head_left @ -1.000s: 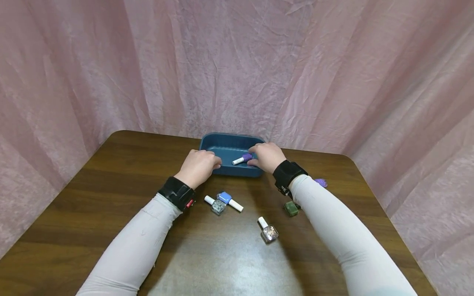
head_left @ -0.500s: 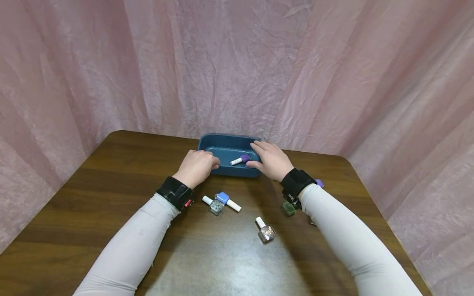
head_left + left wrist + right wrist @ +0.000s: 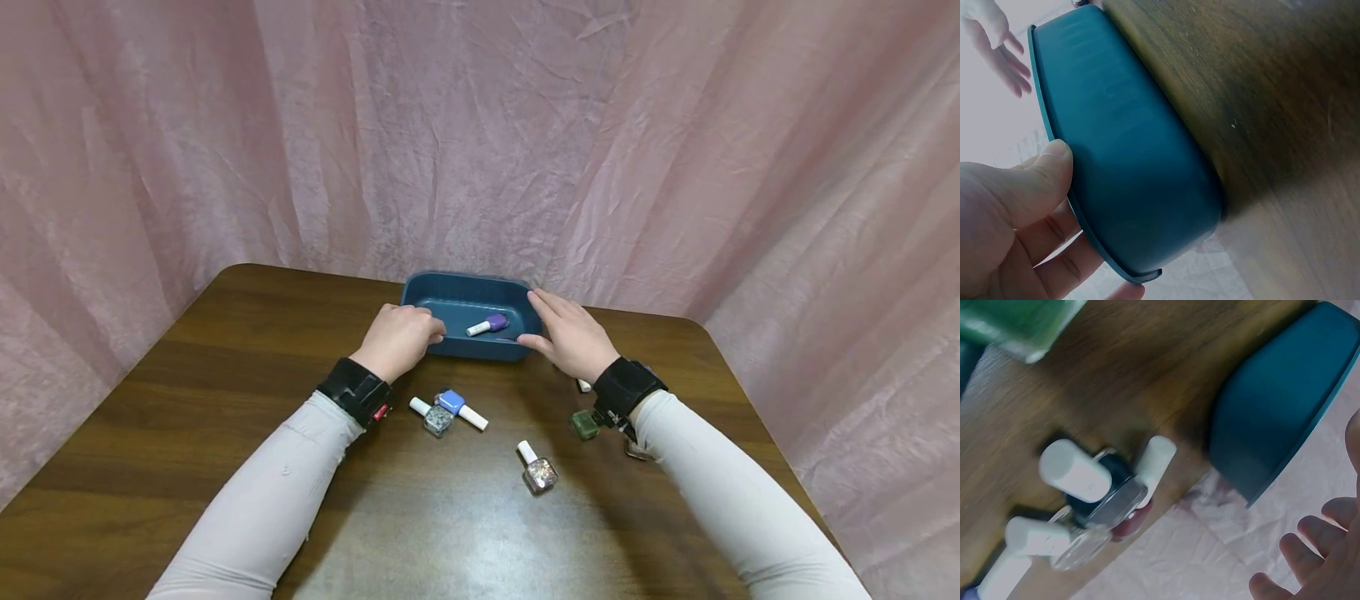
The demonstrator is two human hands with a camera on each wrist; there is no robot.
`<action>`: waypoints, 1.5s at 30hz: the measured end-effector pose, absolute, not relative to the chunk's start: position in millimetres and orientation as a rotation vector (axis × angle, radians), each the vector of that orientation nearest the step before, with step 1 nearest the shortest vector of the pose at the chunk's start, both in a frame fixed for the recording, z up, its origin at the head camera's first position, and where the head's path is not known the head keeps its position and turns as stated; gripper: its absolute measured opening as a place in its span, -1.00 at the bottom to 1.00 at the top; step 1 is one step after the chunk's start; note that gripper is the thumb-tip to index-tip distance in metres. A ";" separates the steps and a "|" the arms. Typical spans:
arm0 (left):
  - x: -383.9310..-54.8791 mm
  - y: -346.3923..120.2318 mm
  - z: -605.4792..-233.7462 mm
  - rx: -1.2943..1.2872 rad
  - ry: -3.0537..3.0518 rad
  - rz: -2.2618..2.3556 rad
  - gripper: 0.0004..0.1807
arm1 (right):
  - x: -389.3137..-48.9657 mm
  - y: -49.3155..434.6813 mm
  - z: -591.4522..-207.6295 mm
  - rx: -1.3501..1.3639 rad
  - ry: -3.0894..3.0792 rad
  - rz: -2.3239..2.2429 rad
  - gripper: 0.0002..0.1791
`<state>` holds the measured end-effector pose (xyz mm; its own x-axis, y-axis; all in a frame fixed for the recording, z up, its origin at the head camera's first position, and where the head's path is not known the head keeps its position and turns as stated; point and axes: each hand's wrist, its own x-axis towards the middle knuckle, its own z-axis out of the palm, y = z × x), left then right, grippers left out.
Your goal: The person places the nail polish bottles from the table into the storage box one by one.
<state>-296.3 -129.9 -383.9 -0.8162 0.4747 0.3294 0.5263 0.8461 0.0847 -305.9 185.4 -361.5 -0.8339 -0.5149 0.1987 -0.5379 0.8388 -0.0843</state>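
Observation:
My left hand [image 3: 397, 337] grips the near left rim of a dark blue bin [image 3: 480, 348]. In the left wrist view its thumb [image 3: 1054, 165] lies on the outer wall and the fingers reach over the rim. Inside the bin lies a purple nail polish bottle [image 3: 497, 322] with a white cap. My right hand [image 3: 576, 340] is by the bin's right end, fingers spread and holding nothing. The right wrist view shows its fingertips [image 3: 1300, 547] apart from the bin wall [image 3: 1279, 400].
Nearer me lie a blue nail polish [image 3: 452, 402], a grey glitter one [image 3: 438, 421] touching it, and a gold glitter one [image 3: 541, 475]. A green bottle [image 3: 584, 425] lies below my right wrist. Several more bottles, including a dark one [image 3: 1116, 494], cluster right of the bin. Behind hangs a pink curtain [image 3: 480, 142].
My right hand has drawn back rightward from inside the bin and its fingers have spread. The purple bottle stays in the bin. My left hand keeps its hold on the rim.

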 end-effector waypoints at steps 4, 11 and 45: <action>-295.9 -130.0 -383.6 -0.761 -2.719 -0.243 -0.89 | -305.1 196.9 -360.8 0.799 -2.861 0.202 -0.06; -295.3 -129.9 -384.1 -0.751 -2.737 -0.244 -0.87 | -302.2 213.1 -362.3 0.774 -2.853 0.194 -0.05; -297.2 -131.3 -386.6 -0.755 -2.729 -0.232 -0.89 | -306.7 239.7 -391.6 0.580 -3.075 0.146 0.10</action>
<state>-297.2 -131.3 -386.6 -0.8170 0.4749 0.3271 0.5232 0.8490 0.0743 -306.7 239.7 -391.6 -0.9314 -0.3630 0.0265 -0.3639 0.9271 -0.0899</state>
